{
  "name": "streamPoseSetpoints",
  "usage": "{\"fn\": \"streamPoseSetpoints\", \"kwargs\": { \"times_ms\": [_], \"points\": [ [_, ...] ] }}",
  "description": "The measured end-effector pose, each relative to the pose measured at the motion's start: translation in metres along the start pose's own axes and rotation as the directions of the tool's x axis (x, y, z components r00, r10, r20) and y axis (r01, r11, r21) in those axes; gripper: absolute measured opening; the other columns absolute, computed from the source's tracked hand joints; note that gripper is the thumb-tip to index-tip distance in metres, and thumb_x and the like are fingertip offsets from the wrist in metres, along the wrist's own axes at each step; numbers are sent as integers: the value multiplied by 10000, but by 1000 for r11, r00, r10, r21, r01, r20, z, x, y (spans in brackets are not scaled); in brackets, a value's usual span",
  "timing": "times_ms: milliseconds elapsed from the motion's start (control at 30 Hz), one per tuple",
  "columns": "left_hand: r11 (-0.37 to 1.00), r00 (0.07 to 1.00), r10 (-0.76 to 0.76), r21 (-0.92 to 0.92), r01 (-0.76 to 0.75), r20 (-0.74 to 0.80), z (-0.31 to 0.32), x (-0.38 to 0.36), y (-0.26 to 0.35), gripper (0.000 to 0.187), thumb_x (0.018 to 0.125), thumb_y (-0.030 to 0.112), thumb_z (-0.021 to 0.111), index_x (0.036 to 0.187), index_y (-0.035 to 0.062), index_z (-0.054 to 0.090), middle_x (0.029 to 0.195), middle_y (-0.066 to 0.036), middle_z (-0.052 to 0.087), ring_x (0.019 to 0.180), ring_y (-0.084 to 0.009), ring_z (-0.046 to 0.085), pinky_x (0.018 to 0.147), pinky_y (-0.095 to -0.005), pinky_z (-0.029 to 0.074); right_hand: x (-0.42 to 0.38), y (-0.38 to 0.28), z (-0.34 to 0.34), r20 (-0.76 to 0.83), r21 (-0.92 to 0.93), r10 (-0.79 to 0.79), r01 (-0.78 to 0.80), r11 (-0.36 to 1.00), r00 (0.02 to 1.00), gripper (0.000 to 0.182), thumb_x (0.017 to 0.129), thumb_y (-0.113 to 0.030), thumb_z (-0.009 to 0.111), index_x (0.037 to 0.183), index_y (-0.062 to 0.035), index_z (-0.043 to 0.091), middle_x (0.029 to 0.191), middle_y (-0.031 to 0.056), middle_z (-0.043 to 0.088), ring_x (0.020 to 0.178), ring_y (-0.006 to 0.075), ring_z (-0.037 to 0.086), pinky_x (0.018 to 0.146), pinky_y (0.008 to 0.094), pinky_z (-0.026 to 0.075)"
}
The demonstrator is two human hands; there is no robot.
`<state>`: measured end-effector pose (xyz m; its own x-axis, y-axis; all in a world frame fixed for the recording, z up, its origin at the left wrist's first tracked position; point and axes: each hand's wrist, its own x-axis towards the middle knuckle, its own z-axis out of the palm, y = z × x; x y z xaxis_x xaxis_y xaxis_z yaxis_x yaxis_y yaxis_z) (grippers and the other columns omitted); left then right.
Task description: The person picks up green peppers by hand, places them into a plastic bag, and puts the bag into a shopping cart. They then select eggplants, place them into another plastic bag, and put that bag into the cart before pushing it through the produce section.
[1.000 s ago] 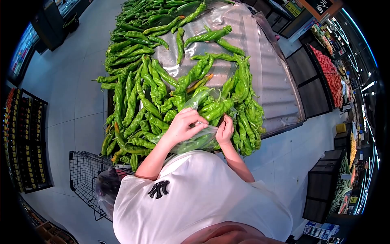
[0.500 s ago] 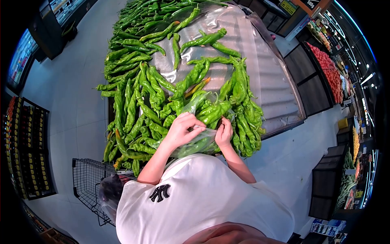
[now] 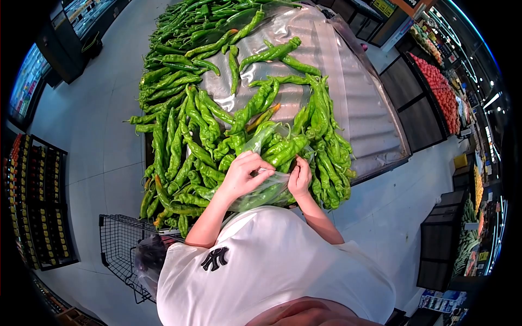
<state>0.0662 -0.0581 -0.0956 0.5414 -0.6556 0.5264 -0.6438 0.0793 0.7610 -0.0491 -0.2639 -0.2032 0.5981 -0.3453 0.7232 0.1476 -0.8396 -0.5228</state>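
A clear plastic bag (image 3: 280, 180) hangs between my two hands in front of my chest, with green shapes showing through it. My left hand (image 3: 248, 171) pinches the bag's edge from the left, thumb against fingers. On the right side my right hand (image 3: 299, 177) grips the opposite edge with curled fingers. Long wrinkled green peppers (image 3: 287, 150) lie right at the bag's mouth, just beyond my fingers; whether they are inside or behind the film is hard to tell. More peppers (image 3: 204, 119) spread in a heap around both hands.
The peppers lie on a display stand (image 3: 375, 119) covered with clear film. A black wire shopping cart (image 3: 120, 239) with a dark bag stands at my left. Bottle shelves (image 3: 41, 201) are farther left; produce bins (image 3: 443, 239) line the right.
The view has shifted very slightly. Both hands keep the same hold on the plastic bag, and the peppers lie as before.
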Motion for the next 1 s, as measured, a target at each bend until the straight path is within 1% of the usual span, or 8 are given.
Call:
{"fn": "streamPoseSetpoints", "kwargs": {
  "times_ms": [367, 467, 500, 533, 600, 633, 767, 1000],
  "points": [
    [1000, 1000, 9, 5, -9, -12, -1, 1, 2, 87, 789, 130, 772, 855, 82, 741, 699, -34, 583, 649, -185, 500, 624, -315, 403, 3, -2, -1, -7, 21, -1, 1, 1000, 1000, 239, 898, -2, 503, 1122, 53, 564, 1066, 223, 665, 818, 373, 612, 767, 419, 508],
    [1000, 1000, -15, 13, 16, -6, -3, 0, 2, 82, 791, 119, 768, 849, 76, 730, 696, -39, 579, 643, -188, 499, 615, -316, 403, 10, -1, -2, 0, 101, 49, -49, 994, 999, 236, 892, 23, 530, 1124, 34, 575, 980, 179, 673, 727, 275, 622, 673, 348, 510],
    [1000, 1000, -20, 3, 20, -18, -3, 0, 2, 79, 794, 115, 765, 842, 71, 720, 691, -38, 574, 641, -190, 503, 606, -314, 404, 12, -1, -6, 78, 169, 213, -223, 960, 974, 221, 899, 25, 563, 1120, 23, 583, 868, 116, 658, 630, 144, 588, 576, 268, 473],
    [1000, 999, -24, -4, 24, -24, -3, -1, 0, 78, 796, 116, 764, 841, 71, 719, 689, -38, 573, 643, -190, 505, 606, -313, 405, 18, 2, -8, 79, 220, 230, -242, 945, 970, 181, 922, 22, 559, 1100, 23, 590, 790, 47, 625, 597, 66, 539, 540, 215, 429],
    [999, 999, -31, -19, 30, -34, -3, -2, -4, 78, 800, 119, 763, 839, 69, 718, 686, -38, 570, 648, -191, 510, 606, -313, 408, 33, 5, -17, 89, 535, 420, -399, 744, 903, 144, 925, 35, 562, 1062, 18, 605, 790, 16, 618, 601, 59, 525, 556, 202, 419],
    [998, 998, -52, -38, 51, -23, -3, -4, -4, 95, 819, 162, 733, 858, 78, 713, 677, -46, 532, 666, -216, 510, 652, -343, 413, 41, 11, -23, 53, 519, 450, -409, 750, 892, 110, 926, 44, 564, 1011, 11, 625, 803, -7, 611, 617, 57, 522, 571, 193, 416],
    [1000, 999, -30, 4, 30, -24, -3, -3, 0, 104, 824, 177, 731, 855, 81, 704, 684, -46, 530, 667, -219, 509, 660, -342, 412, 80, 6, -39, -67, 151, 253, -240, 959, 965, 77, 814, 71, 638, 822, 6, 678, 802, 37, 610, 639, 85, 545, 580, 225, 428],
    [999, 999, -13, 48, 15, -33, -6, -5, 0, 79, 835, 136, 734, 854, 68, 698, 728, -42, 583, 676, -194, 518, 617, -319, 419, 91, 26, -35, 23, 375, 263, -252, 892, 965, 117, 729, 62, 529, 708, 21, 637, 703, 51, 581, 612, 124, 529, 582, 248, 412]
  ]
}}
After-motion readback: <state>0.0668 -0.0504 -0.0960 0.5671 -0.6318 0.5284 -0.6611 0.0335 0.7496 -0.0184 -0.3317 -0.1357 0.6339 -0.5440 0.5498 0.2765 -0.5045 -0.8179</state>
